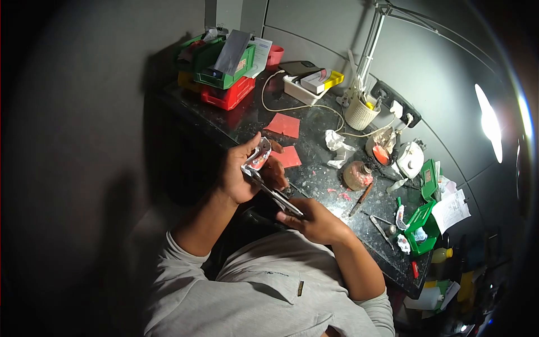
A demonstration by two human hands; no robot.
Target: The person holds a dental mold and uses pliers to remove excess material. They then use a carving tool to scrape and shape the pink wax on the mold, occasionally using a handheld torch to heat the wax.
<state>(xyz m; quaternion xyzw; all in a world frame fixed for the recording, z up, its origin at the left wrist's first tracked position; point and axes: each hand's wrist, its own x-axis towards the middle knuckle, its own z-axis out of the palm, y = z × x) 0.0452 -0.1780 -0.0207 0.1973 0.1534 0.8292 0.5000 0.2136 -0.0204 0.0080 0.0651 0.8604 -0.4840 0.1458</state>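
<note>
Centrally, left of the frame's middle: left hand (pixel 242 178), fingers curled round a hinged metal frame (pixel 257 157) that carries a pink-and-white cast, raised above the near edge of the tabletop (pixel 314 174).

Just below it: right hand (pixel 315 223), closed on a slim metal tool (pixel 279 199) whose tip reaches the frame.

Upper left: green bin (pixel 216 70) stacked on a red bin (pixel 227 94), with a grey pouch and papers inside.

Top centre: white tray (pixel 297 90) holding a yellow-and-white box (pixel 321 80).

To its right: white mesh cup (pixel 359 114) with pens standing in it.

Lower right: small green bin (pixel 425 226), white scraps inside; what they are cannot be told.

Centre: two red sheets (pixel 283 125) lying flat.
</note>
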